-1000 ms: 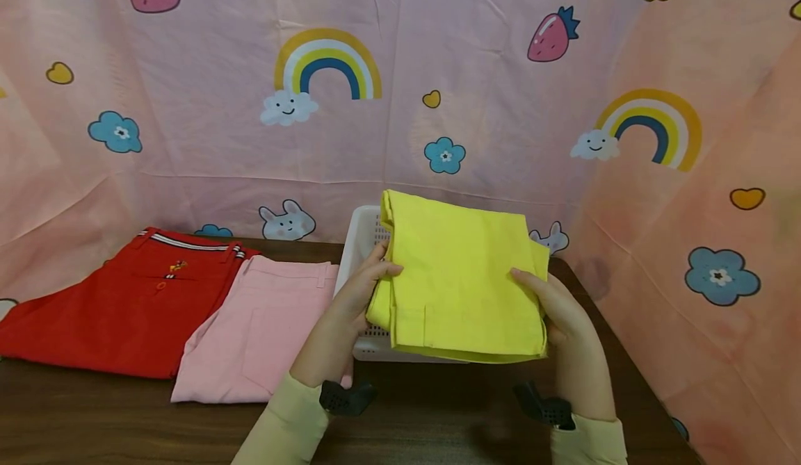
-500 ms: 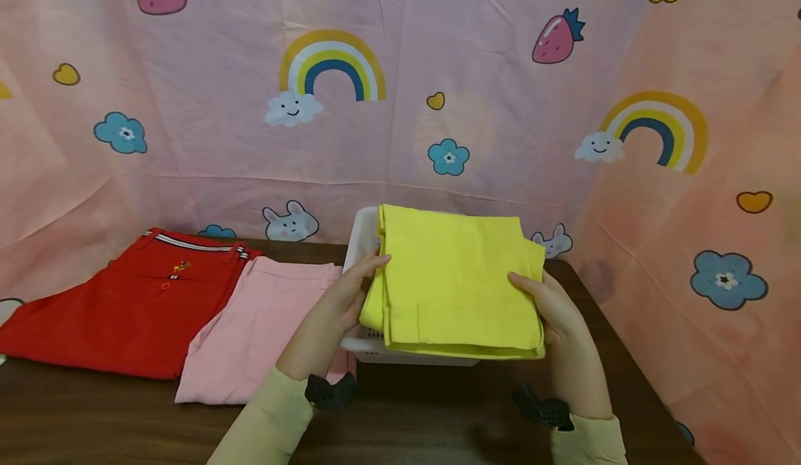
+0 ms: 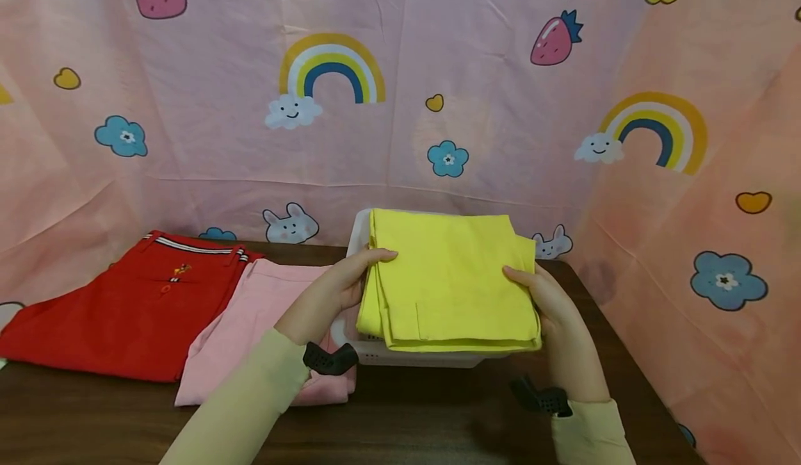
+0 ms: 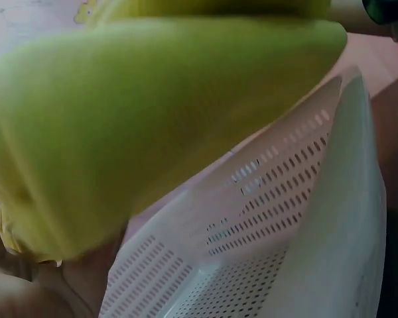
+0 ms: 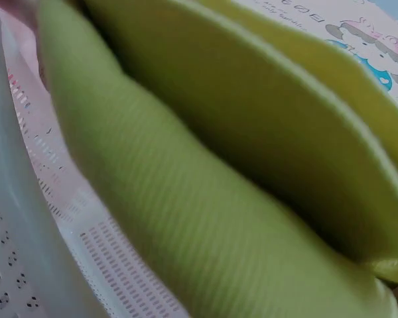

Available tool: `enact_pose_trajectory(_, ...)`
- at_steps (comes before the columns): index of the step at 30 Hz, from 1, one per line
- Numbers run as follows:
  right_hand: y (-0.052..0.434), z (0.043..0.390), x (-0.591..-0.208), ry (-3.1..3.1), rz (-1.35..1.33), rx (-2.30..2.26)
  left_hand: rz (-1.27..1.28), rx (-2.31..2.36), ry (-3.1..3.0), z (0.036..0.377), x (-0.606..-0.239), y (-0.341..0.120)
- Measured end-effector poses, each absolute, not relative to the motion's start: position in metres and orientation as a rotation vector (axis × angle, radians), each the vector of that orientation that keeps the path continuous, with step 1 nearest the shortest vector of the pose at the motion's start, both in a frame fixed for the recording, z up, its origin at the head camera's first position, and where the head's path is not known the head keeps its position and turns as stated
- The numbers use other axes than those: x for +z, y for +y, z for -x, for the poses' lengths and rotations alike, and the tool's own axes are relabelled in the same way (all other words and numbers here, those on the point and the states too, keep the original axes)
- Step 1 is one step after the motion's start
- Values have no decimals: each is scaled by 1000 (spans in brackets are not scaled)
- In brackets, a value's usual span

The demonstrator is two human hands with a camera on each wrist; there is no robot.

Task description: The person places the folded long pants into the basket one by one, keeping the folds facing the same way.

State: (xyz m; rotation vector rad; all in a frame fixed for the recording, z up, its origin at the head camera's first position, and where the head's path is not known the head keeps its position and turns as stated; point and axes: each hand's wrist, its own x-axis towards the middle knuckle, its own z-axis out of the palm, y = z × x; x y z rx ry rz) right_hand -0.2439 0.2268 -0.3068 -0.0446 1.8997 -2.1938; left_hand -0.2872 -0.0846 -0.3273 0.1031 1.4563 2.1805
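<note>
Folded yellow pants [image 3: 450,284] are held up over a white perforated basket [image 3: 416,359], covering most of it in the head view. My left hand [image 3: 338,281] grips the left side, thumb on top and the other fingers mostly hidden. On the opposite side my right hand [image 3: 546,297] pinches the edge, its thumb also on top. In the left wrist view, the underside of the yellow pants [image 4: 166,106] hangs above the basket [image 4: 345,212], whose visible floor is bare. The right wrist view shows their folded layers [image 5: 186,199] beside the basket wall [image 5: 26,199].
Folded pink pants [image 3: 256,326] lie left of the basket, partly under my left forearm. Farther left, red pants [image 3: 125,312] lie on the dark wooden table [image 3: 425,423]. A printed pink curtain [image 3: 400,131] stands behind and along the right side.
The yellow pants have shifted slightly left and sit more level, their upper edge lower than at first. Both hands keep their grip, and the left forearm has swung left.
</note>
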Motion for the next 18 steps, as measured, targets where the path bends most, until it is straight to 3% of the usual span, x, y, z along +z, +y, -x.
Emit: enact_pose_trajectory(18,218,268,-300,2154,111,-1957,-43,2163,1691,304,-321,-90)
